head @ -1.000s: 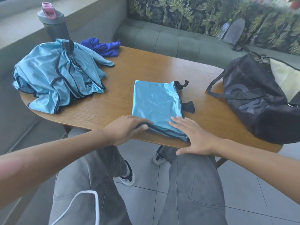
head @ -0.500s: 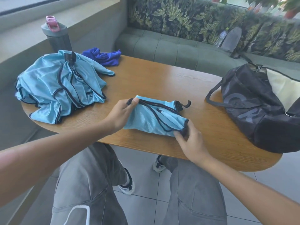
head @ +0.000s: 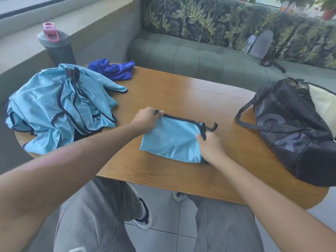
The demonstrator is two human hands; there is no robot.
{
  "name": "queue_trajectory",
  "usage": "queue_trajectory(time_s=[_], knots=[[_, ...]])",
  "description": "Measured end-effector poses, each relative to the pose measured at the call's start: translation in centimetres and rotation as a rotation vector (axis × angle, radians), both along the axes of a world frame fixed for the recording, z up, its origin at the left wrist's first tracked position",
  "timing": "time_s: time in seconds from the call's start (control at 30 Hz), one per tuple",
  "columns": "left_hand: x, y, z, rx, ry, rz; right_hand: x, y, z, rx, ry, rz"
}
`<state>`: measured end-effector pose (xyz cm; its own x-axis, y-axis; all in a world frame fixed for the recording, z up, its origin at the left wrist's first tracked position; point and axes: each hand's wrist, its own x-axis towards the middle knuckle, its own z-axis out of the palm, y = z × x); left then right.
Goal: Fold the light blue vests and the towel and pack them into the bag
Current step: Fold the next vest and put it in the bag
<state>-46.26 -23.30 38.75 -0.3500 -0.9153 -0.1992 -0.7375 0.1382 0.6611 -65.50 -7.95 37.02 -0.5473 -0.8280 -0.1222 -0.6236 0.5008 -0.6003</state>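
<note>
At the far left of the oval wooden table (head: pixel 181 99), whose grain shows under a glossy finish, lies a crumpled heap of vests (head: pixel 60 110), light blue, shiny and slippery-looking, edged in dark piping. Behind the heap stands a grey cylindrical bottle (head: pixel 57 48) with a pink cap, and just beside it a bunched, deep blue towel (head: pixel 114 70) of softer, matte cloth. Near the middle of the table rests the folded vest (head: pixel 172 140), a compact, roughly rectangular packet with a dark-trimmed upper edge and a black strap curling out at its right corner. The left hand (head: pixel 147 120) pinches the packet's upper left corner, fingers curled round the trim; the right hand (head: pixel 211 146) grips its right edge, thumb and fingers closed on the cloth. At the right sits the black bag (head: pixel 294 128), rounded, of mesh-like fabric with grey lettering, its top unzipped onto a pale lining
</note>
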Motion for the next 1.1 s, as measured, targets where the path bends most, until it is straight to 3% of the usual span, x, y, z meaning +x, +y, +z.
queue_trajectory(time_s=[0.07,0.27,0.33,0.43,0.53,0.7,0.8,0.87,0.93,1.03,1.1], knots=[[-0.3,-0.4,-1.3,-0.028,-0.094,-0.003,-0.6,-1.0,-0.3,0.072,-0.015,-0.013],[0.1,1.2,-2.5,-0.214,-0.073,0.122,-0.6,-1.7,-0.2,0.104,-0.009,-0.014],[0.1,2.1,-2.8,-0.465,-0.123,0.034,-0.5,-1.7,0.1,0.100,-0.008,0.010],[-0.2,2.7,-3.7,-0.756,-0.149,-0.305,-0.2,-1.7,1.1,0.106,-0.015,0.055],[-0.2,2.5,-4.8,-0.629,-0.161,-0.598,-0.2,-1.5,1.3,0.078,-0.089,0.037],[0.9,1.4,-5.5,-0.510,-0.245,-0.707,-1.1,-1.3,0.1,-0.143,-0.312,-0.080],[1.0,0.9,-5.1,-0.490,-0.377,-0.732,-1.4,-1.0,-0.5,-0.130,-0.364,-0.131],[0.9,0.6,-5.1,-0.475,-0.421,-0.730,-1.0,-0.3,-0.2,-0.151,-0.216,-0.115],[0.8,0.3,-5.2,-0.516,-0.434,-0.721,-0.2,1.0,0.6,-0.245,0.154,0.012],[0.4,-0.7,-5.1,-0.622,-0.449,-0.724,1.2,3.0,0.1,-0.224,0.689,0.482],[0.2,-1.3,-5.0,-0.651,-0.457,-0.736,1.0,3.3,-1.7,-0.110,0.884,0.675]])
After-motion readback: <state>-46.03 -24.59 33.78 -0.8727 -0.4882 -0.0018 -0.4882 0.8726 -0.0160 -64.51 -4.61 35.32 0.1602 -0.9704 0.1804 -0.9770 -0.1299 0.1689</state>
